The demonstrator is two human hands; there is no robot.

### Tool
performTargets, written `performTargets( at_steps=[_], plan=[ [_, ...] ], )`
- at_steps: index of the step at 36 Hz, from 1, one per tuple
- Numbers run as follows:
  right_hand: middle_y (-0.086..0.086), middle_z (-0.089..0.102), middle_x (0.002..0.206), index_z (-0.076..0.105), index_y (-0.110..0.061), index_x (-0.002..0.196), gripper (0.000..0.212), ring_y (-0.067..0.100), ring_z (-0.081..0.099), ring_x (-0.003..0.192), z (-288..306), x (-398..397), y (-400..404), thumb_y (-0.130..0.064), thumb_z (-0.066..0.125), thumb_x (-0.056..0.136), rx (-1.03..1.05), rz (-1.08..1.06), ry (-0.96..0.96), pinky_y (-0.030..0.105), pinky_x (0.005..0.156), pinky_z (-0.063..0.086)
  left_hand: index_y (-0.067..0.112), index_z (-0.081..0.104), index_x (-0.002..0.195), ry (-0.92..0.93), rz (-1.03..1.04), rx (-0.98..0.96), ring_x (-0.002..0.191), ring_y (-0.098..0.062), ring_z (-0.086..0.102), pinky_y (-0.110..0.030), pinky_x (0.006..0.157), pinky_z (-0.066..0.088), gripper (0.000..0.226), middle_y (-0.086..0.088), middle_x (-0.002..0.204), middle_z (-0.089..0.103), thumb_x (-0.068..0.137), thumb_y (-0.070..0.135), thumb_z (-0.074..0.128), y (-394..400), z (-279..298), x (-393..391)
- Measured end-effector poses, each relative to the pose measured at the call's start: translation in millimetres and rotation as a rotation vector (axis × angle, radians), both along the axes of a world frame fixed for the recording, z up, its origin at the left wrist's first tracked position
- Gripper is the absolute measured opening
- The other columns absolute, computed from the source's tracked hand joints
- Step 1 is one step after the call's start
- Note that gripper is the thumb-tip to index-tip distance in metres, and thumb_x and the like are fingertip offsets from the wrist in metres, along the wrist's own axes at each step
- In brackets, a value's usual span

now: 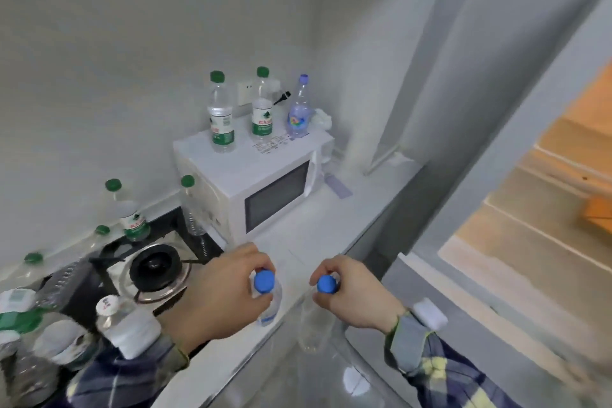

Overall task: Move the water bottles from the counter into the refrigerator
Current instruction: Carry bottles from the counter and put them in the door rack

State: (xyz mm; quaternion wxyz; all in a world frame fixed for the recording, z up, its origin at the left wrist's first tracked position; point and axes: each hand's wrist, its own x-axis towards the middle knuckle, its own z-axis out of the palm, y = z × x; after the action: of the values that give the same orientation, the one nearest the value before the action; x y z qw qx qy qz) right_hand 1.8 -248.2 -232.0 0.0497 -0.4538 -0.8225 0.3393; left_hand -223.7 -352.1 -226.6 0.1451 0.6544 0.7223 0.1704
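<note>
My left hand (225, 291) grips the neck of a clear blue-capped bottle (270, 303) that stands near the counter's (308, 228) front edge. My right hand (356, 295) grips a second blue-capped bottle (311, 325) just below its cap; its body hangs past the counter edge. On the right the refrigerator (516, 242) stands open, its lit shelves in view. Three more bottles stand on the microwave (251, 182): two green-capped (220, 116) (262, 106) and one purple-capped (299, 109).
A gas stove (155, 270) sits left of my hands, with green-capped bottles (130, 212) behind it along the wall and beside the microwave. Several more bottles crowd the lower left corner (36, 334). The refrigerator door's edge (463, 291) runs close to my right wrist.
</note>
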Motion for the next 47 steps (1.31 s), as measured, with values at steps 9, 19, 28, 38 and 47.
performTargets(
  at_steps=[9, 19, 28, 38, 47],
  plan=[
    [-0.012, 0.059, 0.111, 0.068, -0.034, 0.099, 0.015, 0.011, 0.058, 0.101, 45.2, 108.7, 32.7, -0.029, 0.068, 0.085, 0.089, -0.275, -0.001, 0.024, 0.084, 0.046, 0.039, 0.062, 0.089, -0.186, -0.169, 0.074, 0.078, -0.001, 0.059, -0.022, 0.071, 0.047, 0.020, 0.021, 0.102, 0.057, 0.077, 0.025, 0.069, 86.2, 42.6, 93.3],
    [-0.017, 0.057, 0.111, 0.066, -0.040, 0.093, 0.015, 0.007, 0.057, 0.083, 61.1, 199.4, 51.8, -0.031, 0.067, 0.080, 0.098, -0.593, 0.125, 0.022, 0.076, 0.047, 0.039, 0.063, 0.087, -0.301, -0.327, 0.151, 0.073, -0.002, 0.060, -0.014, 0.064, 0.043, 0.028, 0.021, 0.096, 0.061, 0.076, 0.014, 0.071, 145.4, 56.2, 179.5],
    [-0.017, 0.057, 0.110, 0.064, -0.041, 0.096, 0.017, 0.006, 0.058, 0.085, 54.7, 257.5, 55.1, -0.032, 0.065, 0.081, 0.129, -0.736, 0.109, 0.021, 0.079, 0.046, 0.040, 0.066, 0.096, -0.379, -0.448, 0.161, 0.082, -0.002, 0.062, -0.017, 0.070, 0.048, 0.031, 0.024, 0.100, 0.064, 0.079, 0.016, 0.073, 192.3, 52.1, 239.9],
    [-0.020, 0.062, 0.102, 0.065, -0.038, 0.105, 0.023, 0.007, 0.059, 0.076, 73.4, 279.6, 35.4, -0.023, 0.065, 0.088, 0.250, -0.998, 0.192, 0.010, 0.066, 0.045, 0.044, 0.065, 0.108, -0.425, -0.702, 0.081, 0.055, -0.009, 0.064, -0.038, 0.062, 0.058, 0.028, 0.008, 0.063, 0.067, 0.088, 0.028, 0.077, 247.4, 58.1, 280.7],
    [-0.023, 0.072, 0.097, 0.070, -0.035, 0.119, 0.041, 0.008, 0.063, 0.072, 103.0, 280.4, 7.2, -0.020, 0.078, 0.081, 0.467, -1.221, 0.209, 0.015, 0.070, 0.051, 0.049, 0.063, 0.109, -0.433, -0.886, 0.059, 0.068, -0.007, 0.064, -0.025, 0.063, 0.049, 0.027, 0.016, 0.071, 0.067, 0.090, 0.033, 0.075, 273.3, 62.1, 304.4]
  ],
)
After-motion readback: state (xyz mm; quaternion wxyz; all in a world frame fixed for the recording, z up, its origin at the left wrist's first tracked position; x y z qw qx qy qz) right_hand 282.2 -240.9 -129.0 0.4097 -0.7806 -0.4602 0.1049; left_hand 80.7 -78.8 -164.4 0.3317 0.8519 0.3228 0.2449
